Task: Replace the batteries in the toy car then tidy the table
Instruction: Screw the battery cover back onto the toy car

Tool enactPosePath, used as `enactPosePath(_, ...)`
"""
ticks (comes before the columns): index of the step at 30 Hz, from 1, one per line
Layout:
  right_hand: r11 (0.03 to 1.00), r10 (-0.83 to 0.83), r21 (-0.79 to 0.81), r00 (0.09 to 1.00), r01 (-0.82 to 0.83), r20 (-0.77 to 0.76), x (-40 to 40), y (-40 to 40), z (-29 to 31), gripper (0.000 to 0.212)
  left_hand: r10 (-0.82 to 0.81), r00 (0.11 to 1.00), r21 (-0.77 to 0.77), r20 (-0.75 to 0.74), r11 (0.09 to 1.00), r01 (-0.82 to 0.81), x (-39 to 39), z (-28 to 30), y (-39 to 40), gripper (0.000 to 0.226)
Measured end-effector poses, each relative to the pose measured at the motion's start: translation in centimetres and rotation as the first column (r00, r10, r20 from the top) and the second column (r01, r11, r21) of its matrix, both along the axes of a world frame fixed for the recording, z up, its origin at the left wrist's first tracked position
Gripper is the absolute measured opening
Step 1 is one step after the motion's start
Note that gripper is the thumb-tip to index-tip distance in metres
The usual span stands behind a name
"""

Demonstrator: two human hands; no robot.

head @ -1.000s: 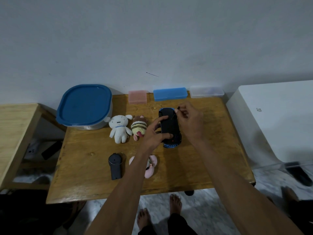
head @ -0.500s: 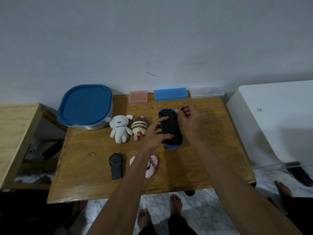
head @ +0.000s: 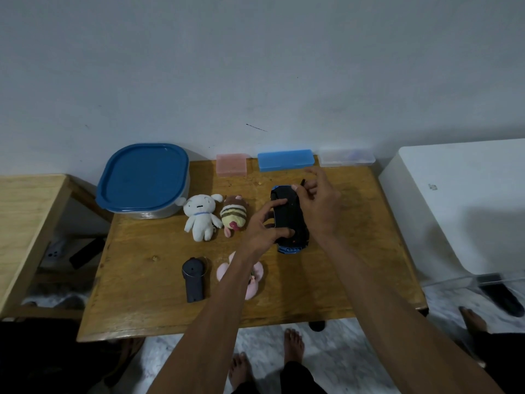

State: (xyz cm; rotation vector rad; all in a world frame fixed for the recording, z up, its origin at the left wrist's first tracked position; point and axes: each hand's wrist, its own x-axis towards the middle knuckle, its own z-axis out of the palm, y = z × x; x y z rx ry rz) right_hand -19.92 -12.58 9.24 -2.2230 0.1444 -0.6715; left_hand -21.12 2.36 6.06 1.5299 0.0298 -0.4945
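A black toy car with blue trim lies upside down on the wooden table, right of centre. My left hand grips its left side between forefinger and thumb. My right hand hovers over the car's far end and pinches a small thin dark tool between thumb and forefinger, the other fingers spread. A dark grey remote controller lies near the front left of the table.
A blue-lidded tub stands at the back left. Pink, blue and clear small cases line the wall. A white plush, a striped plush and a pink plush lie near my left arm. A white box stands right.
My right hand has lifted slightly and moved right at the car's far end, still pinching the small tool. My left hand keeps its grip on the car.
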Motion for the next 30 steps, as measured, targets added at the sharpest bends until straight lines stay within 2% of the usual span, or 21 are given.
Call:
enactPosePath(5,0.998,0.052,-0.044,0.998,-0.05,0.026,-0.35,-0.41,-0.1,0.021,0.0,1.0,-0.031,-0.006,1.0,0.0,0.12,0.07,0.06,0.07)
enactPosePath(9,0.999,0.051,0.0,0.999,-0.051,0.01,-0.18,-0.35,-0.04,0.013,0.01,1.0,-0.019,-0.005,1.0,-0.01,0.19,0.07,0.11,0.071)
enactPosePath(14,0.999,0.014,0.038,1.0,-0.013,-0.006,0.02,-0.3,0.28,0.022,-0.004,1.0,-0.002,-0.008,1.0,0.004,-0.03,0.04,0.07,0.071)
enactPosePath(22,0.998,0.06,0.033,0.998,-0.061,0.028,-0.08,-0.39,0.22,0.014,0.011,1.0,0.001,0.004,1.0,-0.011,0.49,0.33,0.19,0.071)
enactPosePath(30,0.997,0.072,0.008,0.997,-0.072,0.034,0.1,-0.3,0.24,0.017,-0.012,1.0,0.008,0.008,1.0,0.012,0.35,0.53,0.35,0.07)
